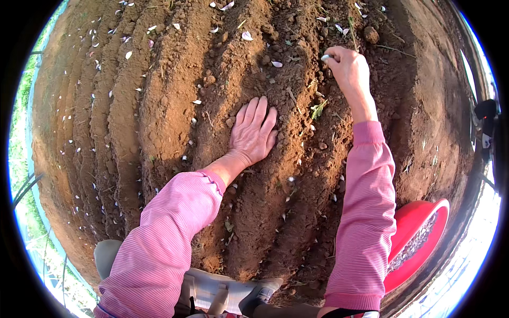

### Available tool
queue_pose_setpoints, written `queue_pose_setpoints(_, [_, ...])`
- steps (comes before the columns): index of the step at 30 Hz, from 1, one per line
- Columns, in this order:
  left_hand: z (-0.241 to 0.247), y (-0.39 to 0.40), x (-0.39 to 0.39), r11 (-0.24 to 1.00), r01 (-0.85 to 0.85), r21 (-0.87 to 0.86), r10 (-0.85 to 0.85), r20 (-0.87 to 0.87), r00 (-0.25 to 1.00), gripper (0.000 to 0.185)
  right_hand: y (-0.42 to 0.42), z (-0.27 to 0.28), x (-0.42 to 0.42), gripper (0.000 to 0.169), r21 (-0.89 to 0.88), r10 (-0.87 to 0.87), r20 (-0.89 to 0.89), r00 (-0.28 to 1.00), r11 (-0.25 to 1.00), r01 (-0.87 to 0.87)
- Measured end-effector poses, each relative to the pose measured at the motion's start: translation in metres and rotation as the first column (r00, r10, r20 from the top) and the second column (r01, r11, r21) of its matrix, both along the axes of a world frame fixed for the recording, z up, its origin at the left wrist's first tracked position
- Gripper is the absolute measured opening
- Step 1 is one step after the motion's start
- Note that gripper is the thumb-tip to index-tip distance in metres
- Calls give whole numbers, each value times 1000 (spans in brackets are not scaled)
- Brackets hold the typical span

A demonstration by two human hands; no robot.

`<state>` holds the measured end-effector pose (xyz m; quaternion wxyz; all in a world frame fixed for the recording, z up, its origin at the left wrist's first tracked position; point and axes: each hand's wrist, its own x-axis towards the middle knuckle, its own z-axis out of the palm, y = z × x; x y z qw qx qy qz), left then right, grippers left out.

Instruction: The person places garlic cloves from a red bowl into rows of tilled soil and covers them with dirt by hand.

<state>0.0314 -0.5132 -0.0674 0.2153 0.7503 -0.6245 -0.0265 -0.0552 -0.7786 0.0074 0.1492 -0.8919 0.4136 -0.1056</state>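
Note:
Between the thumb and fingers of my right hand (348, 69) is a pale garlic clove (326, 58), held just above a furrow at the upper right. My left hand (253, 130) rests palm down on a ridge of loose brown soil (254, 206), fingers spread, holding nothing that shows. A garlic clove (277, 64) lies in the soil beyond its fingertips, and a larger pinkish clove (247, 36) lies further up. Several more cloves dot the furrows on both sides. Beside my right forearm, a small green weed (318, 109) sits on the soil.
A red plastic basin (442, 210) full of cloves stands tilted at the right, partly behind my right sleeve. My shoe (258, 296) is at the bottom, by a pale flat sheet (234, 293). A clod (371, 35) lies upper right. Ridged soil stretches left toward bright greenery.

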Motion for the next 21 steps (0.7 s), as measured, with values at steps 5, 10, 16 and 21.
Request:
queue_pose_setpoints(5, [-2, -1, -2, 1000, -8, 5, 8, 4, 1000, 62, 17, -23, -28, 9, -206, 115, -109, 987, 969, -136])
queue_pose_setpoints(10, [-7, -4, -3, 1000, -13, 1, 13, 1, 1000, 62, 9, -44, -20, 10, -227, 91, -254, 963, 962, -150])
queue_pose_setpoints(16, [0, -1, 0, 1000, -9, -7, 10, 34, 999, 61, 44, -17, -9, 4, -367, 226, 159, 961, 917, -155])
queue_pose_setpoints(21, [-8, -1, -2, 999, -10, -32, 11, 29, 1000, 63, 80, -9, 76, 9, -335, 189, -302, 934, 897, -290])
